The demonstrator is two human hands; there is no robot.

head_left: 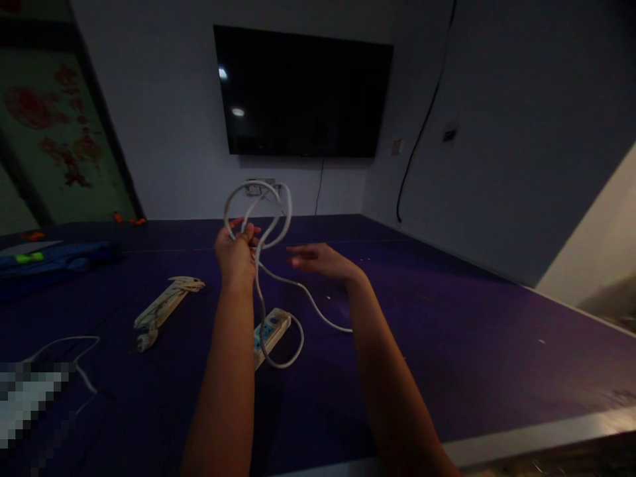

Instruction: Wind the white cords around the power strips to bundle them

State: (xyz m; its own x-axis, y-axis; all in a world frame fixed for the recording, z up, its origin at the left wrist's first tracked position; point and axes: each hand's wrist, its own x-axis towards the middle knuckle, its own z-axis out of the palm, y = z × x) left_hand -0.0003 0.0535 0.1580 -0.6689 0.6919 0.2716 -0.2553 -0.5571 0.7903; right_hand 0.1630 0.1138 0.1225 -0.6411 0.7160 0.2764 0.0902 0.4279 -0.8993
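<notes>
My left hand [237, 255] is raised over the dark purple table [447, 331], its fingers closed round looped coils of a white cable [278, 212]. From the hand the cable runs down to a white power strip [271, 334] lying flat below it, then curls round on the table. My right hand [318, 260] hovers just to the right of the loops with its fingers stretched out and slightly blurred, holding nothing.
A second power strip with its cord wound round it [166, 305] lies to the left. A thin white cable [64, 344] lies at the far left, blue items [54, 258] behind it. A black screen [303, 93] hangs on the far wall.
</notes>
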